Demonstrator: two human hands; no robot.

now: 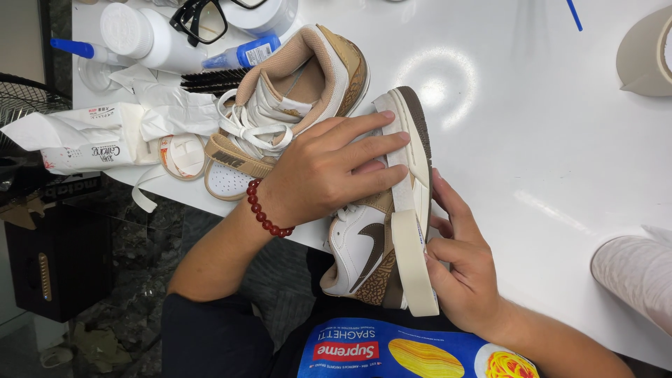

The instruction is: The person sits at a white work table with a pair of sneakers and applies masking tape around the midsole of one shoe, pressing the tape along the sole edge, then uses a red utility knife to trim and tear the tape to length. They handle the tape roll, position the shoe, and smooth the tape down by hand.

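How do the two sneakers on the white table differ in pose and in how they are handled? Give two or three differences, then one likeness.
The held sneaker lies on its side, sole edge up; the other sneaker rests upright on the table. The left hand and right hand grip the first; the second is untouched. Both are white, tan and brown.

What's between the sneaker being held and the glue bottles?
The head view shows another sneaker lying between the held sneaker and the glue bottles.
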